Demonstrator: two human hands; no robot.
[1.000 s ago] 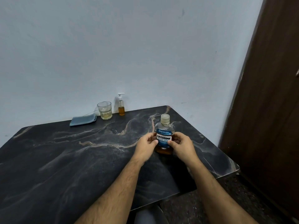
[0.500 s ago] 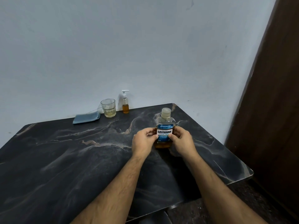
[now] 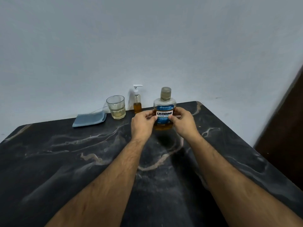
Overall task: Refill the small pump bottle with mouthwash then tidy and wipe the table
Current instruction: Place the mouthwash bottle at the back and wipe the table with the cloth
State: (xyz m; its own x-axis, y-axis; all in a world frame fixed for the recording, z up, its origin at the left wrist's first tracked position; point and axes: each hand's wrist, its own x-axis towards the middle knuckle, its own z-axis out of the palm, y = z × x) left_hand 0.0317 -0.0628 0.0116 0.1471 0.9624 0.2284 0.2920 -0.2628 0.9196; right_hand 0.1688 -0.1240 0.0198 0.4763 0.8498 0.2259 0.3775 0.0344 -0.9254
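Toward the far edge of the dark marbled bench [image 3: 65,161], both hands hold an upright mouthwash bottle [image 3: 164,110] between them. The left hand [image 3: 142,124] curls its grip round the bottle's left side, thumb tip on the white label; the right hand [image 3: 183,122] does likewise on the right side, thumb also on the label. Each grip is closed on the bottle, fingers wrapped behind it and mostly hidden. The bottle carries a blue and white label, amber liquid in its lower part, and a translucent cap [image 3: 166,93] in place on its neck. Whether its base rests on the bench or is raised slightly cannot be told.

Just left of the bottle, against the pale wall [image 3: 147,38], stands the small pump bottle [image 3: 137,102] (white pump head on top, amber liquid filling roughly its lower third). Beside that, further left, is a clear glass tumbler [image 3: 116,107] holding a little pale yellowish liquid. A folded blue cloth [image 3: 89,119] lies flat just left of the tumbler, near the bench's back edge. A dark brown panel [image 3: 288,128] stands at the right edge of the view.
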